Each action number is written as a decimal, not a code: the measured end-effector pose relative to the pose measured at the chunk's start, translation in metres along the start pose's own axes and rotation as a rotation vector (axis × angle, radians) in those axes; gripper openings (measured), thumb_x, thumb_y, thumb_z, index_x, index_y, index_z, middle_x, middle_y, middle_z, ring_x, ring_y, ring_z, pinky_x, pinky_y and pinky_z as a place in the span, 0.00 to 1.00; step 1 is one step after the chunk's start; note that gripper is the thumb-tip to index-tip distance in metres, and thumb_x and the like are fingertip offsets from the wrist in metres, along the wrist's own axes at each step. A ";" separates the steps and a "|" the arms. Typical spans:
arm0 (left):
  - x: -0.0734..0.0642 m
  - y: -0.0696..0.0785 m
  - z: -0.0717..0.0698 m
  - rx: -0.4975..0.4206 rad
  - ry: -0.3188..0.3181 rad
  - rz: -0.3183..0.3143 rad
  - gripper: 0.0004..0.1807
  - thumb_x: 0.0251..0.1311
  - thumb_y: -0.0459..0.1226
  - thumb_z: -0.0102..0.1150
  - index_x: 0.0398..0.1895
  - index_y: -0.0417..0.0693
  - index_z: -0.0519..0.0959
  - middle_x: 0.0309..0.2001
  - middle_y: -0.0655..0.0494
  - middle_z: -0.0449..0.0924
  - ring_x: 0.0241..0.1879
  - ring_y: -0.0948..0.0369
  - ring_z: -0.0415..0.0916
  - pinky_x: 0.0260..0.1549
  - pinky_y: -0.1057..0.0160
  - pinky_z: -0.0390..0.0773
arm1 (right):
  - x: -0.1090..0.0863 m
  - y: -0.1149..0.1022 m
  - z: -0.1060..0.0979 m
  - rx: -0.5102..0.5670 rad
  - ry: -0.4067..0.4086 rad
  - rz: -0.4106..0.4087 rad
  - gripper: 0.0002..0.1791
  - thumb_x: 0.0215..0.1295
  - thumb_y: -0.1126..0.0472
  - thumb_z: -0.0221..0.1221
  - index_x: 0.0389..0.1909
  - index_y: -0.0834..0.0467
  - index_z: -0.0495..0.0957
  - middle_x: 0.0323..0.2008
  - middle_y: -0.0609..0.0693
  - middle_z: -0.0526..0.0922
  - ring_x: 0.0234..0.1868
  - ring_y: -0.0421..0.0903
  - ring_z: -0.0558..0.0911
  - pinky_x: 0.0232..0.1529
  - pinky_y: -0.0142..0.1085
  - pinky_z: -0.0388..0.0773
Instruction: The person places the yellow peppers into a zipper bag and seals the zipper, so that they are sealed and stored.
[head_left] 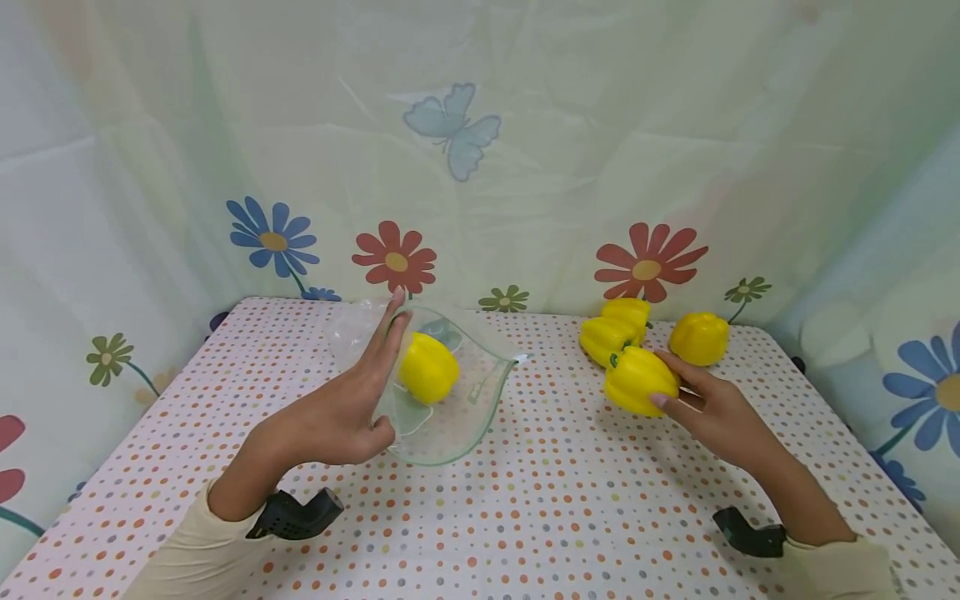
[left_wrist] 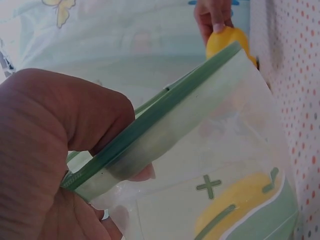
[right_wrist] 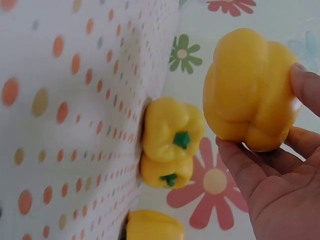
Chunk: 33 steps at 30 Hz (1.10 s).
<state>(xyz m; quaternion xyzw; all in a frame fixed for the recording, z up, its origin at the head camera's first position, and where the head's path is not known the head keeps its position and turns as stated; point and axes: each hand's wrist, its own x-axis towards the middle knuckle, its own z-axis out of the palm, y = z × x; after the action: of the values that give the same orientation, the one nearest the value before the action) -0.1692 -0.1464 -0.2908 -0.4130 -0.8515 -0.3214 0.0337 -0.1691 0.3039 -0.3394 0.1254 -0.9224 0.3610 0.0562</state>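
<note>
My left hand holds a clear zip bag with a green-edged mouth by its left side. In the left wrist view a finger hooks over the green rim and its tip shows through the plastic. Inside the bag lies one yellow bell pepper. On the right, my right hand grips another yellow bell pepper between thumb and fingers. The right wrist view shows this pepper raised off the table.
Two yellow bell peppers sit close together at the back right, and a third pepper stands to their right. A dotted cloth covers the table. Behind it hangs a flower-printed curtain.
</note>
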 end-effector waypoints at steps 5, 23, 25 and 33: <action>0.000 0.000 0.000 0.006 0.007 0.003 0.64 0.41 0.22 0.55 0.76 0.48 0.24 0.74 0.60 0.11 0.75 0.53 0.34 0.44 0.62 0.79 | 0.001 -0.014 0.004 0.015 0.014 -0.074 0.37 0.68 0.60 0.58 0.74 0.63 0.55 0.67 0.68 0.63 0.59 0.68 0.71 0.48 0.32 0.75; 0.000 0.000 -0.001 0.051 -0.005 0.016 0.62 0.42 0.22 0.52 0.75 0.46 0.23 0.74 0.58 0.11 0.75 0.55 0.30 0.47 0.62 0.77 | 0.007 -0.047 0.023 0.174 -0.044 -0.180 0.35 0.67 0.65 0.57 0.73 0.63 0.56 0.66 0.66 0.65 0.59 0.64 0.73 0.49 0.27 0.74; -0.001 0.000 -0.001 0.049 -0.005 0.015 0.62 0.41 0.22 0.52 0.76 0.46 0.23 0.74 0.58 0.11 0.75 0.55 0.30 0.47 0.61 0.77 | 0.006 -0.051 0.023 0.206 -0.059 -0.173 0.35 0.68 0.65 0.57 0.74 0.63 0.56 0.66 0.66 0.64 0.59 0.65 0.73 0.49 0.29 0.75; 0.000 0.000 0.003 0.012 -0.006 0.043 0.63 0.40 0.21 0.52 0.76 0.47 0.23 0.74 0.57 0.10 0.75 0.53 0.34 0.46 0.62 0.77 | 0.003 -0.058 0.022 0.274 -0.054 -0.223 0.35 0.68 0.66 0.56 0.74 0.60 0.56 0.67 0.63 0.64 0.59 0.42 0.76 0.49 0.30 0.75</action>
<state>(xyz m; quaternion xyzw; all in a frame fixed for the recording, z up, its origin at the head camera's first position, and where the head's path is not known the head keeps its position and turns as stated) -0.1686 -0.1444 -0.2927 -0.4318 -0.8444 -0.3144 0.0406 -0.1569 0.2471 -0.3167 0.2429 -0.8461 0.4715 0.0533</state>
